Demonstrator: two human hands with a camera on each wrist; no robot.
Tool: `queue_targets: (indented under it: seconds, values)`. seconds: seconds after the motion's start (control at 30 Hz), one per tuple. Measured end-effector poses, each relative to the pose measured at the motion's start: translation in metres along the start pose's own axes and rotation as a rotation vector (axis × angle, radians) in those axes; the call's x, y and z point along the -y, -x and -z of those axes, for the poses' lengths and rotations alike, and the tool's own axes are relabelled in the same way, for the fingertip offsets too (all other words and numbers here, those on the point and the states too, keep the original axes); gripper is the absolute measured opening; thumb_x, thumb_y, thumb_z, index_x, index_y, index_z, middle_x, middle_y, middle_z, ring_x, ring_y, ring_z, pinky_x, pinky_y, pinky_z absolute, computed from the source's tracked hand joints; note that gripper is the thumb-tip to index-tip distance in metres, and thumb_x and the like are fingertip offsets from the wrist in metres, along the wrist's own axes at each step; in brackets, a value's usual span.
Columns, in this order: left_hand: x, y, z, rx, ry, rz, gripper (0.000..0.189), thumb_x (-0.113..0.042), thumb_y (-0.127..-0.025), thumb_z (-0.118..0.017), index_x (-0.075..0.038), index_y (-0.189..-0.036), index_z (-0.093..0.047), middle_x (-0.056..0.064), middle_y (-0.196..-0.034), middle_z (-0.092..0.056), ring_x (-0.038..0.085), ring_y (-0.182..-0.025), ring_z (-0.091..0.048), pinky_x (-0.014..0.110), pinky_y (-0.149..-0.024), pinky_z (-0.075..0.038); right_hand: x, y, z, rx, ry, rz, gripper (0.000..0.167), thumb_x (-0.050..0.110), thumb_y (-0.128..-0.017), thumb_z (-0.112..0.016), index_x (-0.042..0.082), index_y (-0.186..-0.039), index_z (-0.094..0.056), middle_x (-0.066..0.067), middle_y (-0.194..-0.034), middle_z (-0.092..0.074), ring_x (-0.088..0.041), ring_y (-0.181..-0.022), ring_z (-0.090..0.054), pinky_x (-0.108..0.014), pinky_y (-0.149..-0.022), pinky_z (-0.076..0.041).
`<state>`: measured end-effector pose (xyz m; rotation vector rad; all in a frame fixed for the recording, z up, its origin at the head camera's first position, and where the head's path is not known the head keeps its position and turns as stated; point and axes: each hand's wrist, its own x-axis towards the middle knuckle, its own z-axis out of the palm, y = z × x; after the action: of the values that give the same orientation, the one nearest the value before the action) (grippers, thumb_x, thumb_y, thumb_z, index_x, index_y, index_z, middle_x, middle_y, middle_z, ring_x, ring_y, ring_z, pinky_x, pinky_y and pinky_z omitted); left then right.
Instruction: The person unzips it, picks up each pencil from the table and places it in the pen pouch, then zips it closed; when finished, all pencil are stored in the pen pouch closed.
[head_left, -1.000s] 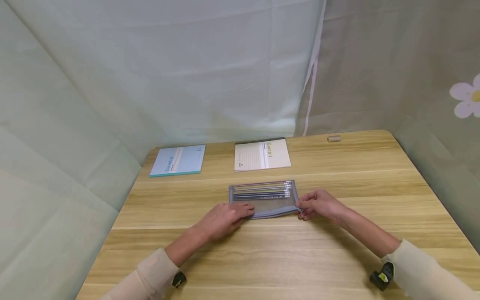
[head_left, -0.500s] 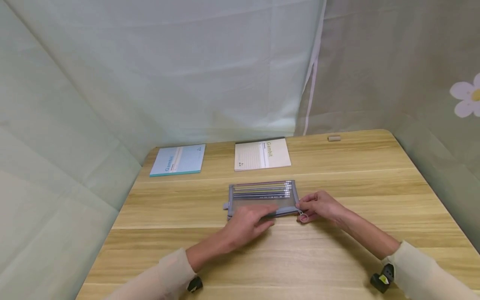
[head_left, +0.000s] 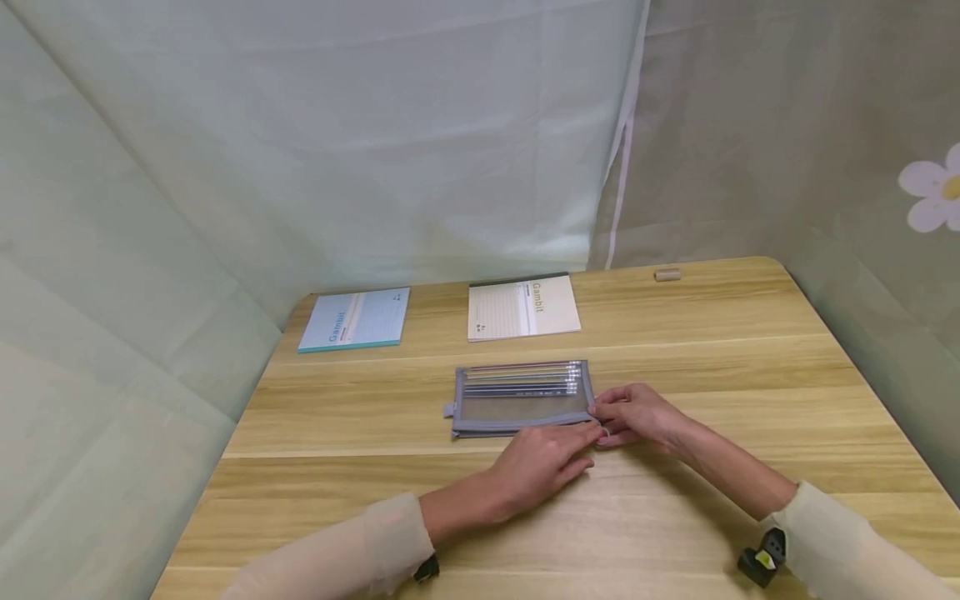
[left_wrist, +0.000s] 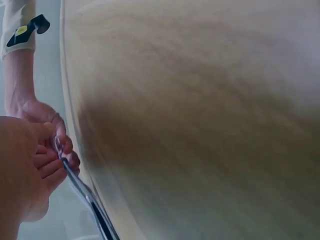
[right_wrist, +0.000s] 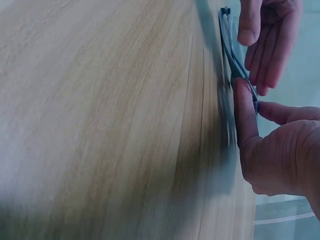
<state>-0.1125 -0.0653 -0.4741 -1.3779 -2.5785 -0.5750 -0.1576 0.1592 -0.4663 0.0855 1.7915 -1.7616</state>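
Note:
A see-through pencil case (head_left: 517,408) with grey edging lies flat on the table, and several pencils (head_left: 521,387) show side by side along its far half. At its near right corner my right hand (head_left: 637,414) pinches the edging between thumb and fingers. My left hand (head_left: 536,462) reaches across the near edge with fingers extended, its fingertips right at that same corner. A zipper pull ring (left_wrist: 58,145) is there between the two hands in the left wrist view. Seen from the right wrist, the left fingers (right_wrist: 267,55) are straight beside the zipper edge.
Behind the case lie a blue notebook (head_left: 356,320) at the left and a cream notebook (head_left: 523,308) in the middle. A small brown cylinder (head_left: 667,275) is near the table's back edge. Fabric curtains (head_left: 412,142) hang close around the table (head_left: 360,417).
My left hand has slid right along the case's near edge, from the left end to the right corner. My right hand keeps its pinch there, almost unmoved.

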Motion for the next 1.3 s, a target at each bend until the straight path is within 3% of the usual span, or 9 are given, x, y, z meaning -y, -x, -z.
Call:
queue_targets:
  seconds: [0.33,0.6,0.9,1.13,1.3]
  values:
    - [-0.005,-0.008,-0.01,-0.032,-0.075,0.019,0.04,-0.02,-0.1,-0.076,-0.012,-0.138,-0.07,0.001,-0.131,-0.074,0.011,-0.12,-0.069,0.027,-0.095,-0.058,-0.002,0.0,-0.001,-0.01,0.012,0.009,0.029,0.002,-0.106,-0.06,-0.018,-0.125,-0.052,-0.014,-0.091,-0.073,-0.017,-0.08,-0.075,-0.03,-0.074,-0.063]
    - [-0.007,-0.014,-0.012,-0.029,-0.113,0.031,0.034,-0.027,-0.098,-0.079,-0.015,-0.129,-0.074,-0.004,-0.121,-0.078,0.007,-0.111,-0.072,0.023,-0.089,-0.058,-0.006,0.0,-0.001,-0.022,0.014,0.011,0.029,0.001,-0.105,-0.059,-0.018,-0.125,-0.051,-0.015,-0.095,-0.071,-0.018,-0.081,-0.075,-0.03,-0.074,-0.063]
    - [-0.004,-0.02,-0.013,-0.065,-0.114,0.028,0.015,-0.02,-0.104,-0.071,-0.017,-0.116,-0.079,-0.007,-0.108,-0.08,0.007,-0.102,-0.075,0.021,-0.082,-0.059,-0.007,-0.002,-0.001,-0.007,0.004,0.009,0.029,0.001,-0.105,-0.059,-0.018,-0.126,-0.052,-0.015,-0.095,-0.072,-0.018,-0.083,-0.074,-0.028,-0.072,-0.063]
    - [-0.003,-0.022,-0.012,-0.086,-0.121,0.024,0.015,-0.02,-0.103,-0.072,-0.017,-0.115,-0.08,-0.006,-0.107,-0.08,0.007,-0.101,-0.075,0.022,-0.078,-0.06,-0.007,-0.001,-0.001,0.007,-0.009,0.017,0.032,0.0,-0.105,-0.058,-0.02,-0.128,-0.049,-0.017,-0.097,-0.072,-0.02,-0.085,-0.075,-0.032,-0.076,-0.064]
    - [-0.001,-0.022,-0.009,-0.071,-0.07,0.076,0.021,-0.014,-0.102,-0.072,-0.018,-0.12,-0.08,-0.005,-0.113,-0.08,0.009,-0.105,-0.075,0.021,-0.083,-0.06,-0.007,-0.001,0.001,0.022,-0.021,0.016,0.032,-0.001,-0.106,-0.056,-0.021,-0.129,-0.047,-0.016,-0.096,-0.073,-0.021,-0.084,-0.075,-0.035,-0.078,-0.064]
